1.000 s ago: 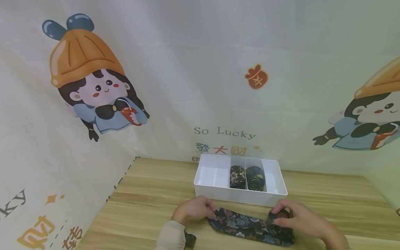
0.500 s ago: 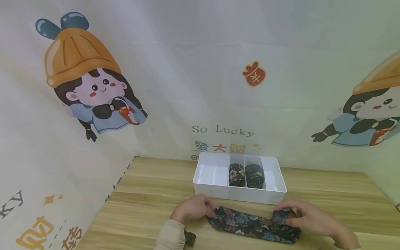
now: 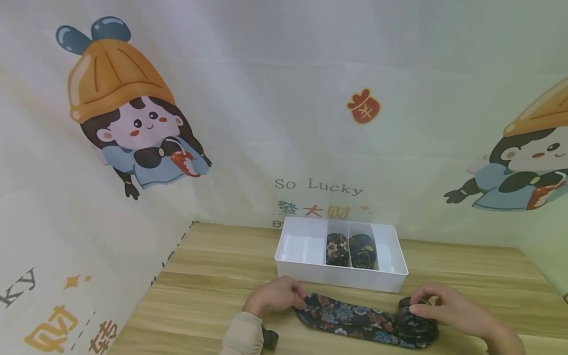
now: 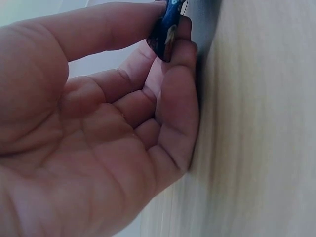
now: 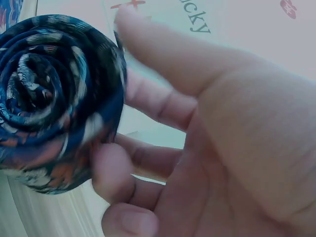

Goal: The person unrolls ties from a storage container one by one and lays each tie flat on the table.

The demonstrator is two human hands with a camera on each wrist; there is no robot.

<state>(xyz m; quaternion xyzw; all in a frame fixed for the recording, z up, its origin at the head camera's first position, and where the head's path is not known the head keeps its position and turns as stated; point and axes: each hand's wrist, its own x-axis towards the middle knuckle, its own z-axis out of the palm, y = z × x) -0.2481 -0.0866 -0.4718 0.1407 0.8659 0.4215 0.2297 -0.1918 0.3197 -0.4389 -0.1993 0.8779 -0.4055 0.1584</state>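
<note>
A dark necktie (image 3: pixel 346 315) with blue, red and white flowers lies across the table, partly rolled up. My left hand (image 3: pixel 279 296) pinches its flat left end between thumb and fingers; in the left wrist view only a small piece of that end (image 4: pixel 167 37) shows at the fingertips. At the other end my right hand (image 3: pixel 443 308) holds the roll (image 3: pixel 417 325) by its upper right side. Seen from the right wrist, the roll (image 5: pixel 44 98) shows loose spiral layers, with fingers against its edge.
Behind the necktie stands a white divided box (image 3: pixel 341 278) holding two rolled, dark patterned pieces, one brown-flowered (image 3: pixel 337 249) and one green-blue (image 3: pixel 362 251), in separate compartments. A small dark item (image 3: pixel 269 339) shows beside the left sleeve. A printed curtain (image 3: pixel 248 123) hangs behind the table.
The roll has shifted right with my right hand, and its spiral now faces the head camera more plainly. A longer flat stretch shows. My left hand has stayed at its end.
</note>
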